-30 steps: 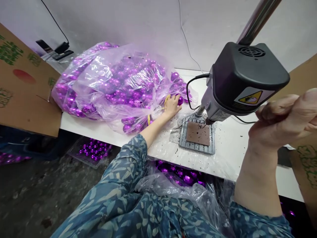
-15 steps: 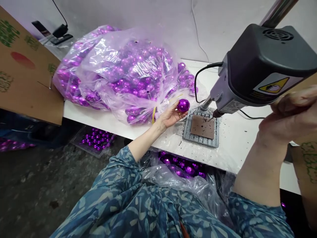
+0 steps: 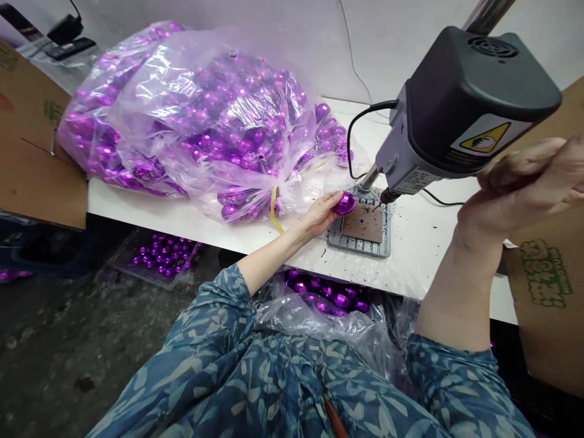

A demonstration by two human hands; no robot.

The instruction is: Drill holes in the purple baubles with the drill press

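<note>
My left hand is closed on a shiny purple faceted ball, fingertips gripping its left side. It holds the ball over the left part of a brown board, which lies on the grey slotted base of a small bench drill press. The drill's chuck is just right of the ball, with a thin bit pointing down at the board. My right hand is curled into a fist beside the drill's motor housing; whatever lies inside its fingers is hidden.
A large clear bag of purple balls fills the left of the white table, tied with yellow ribbon. Dark shavings surround the base. Cardboard boxes stand at both sides. Below are a tray and a bag of more balls.
My left hand has carried the purple ball from beside the base to over the board, close to the bit. My right hand stays closed by the housing. The whole view has shifted slightly.
</note>
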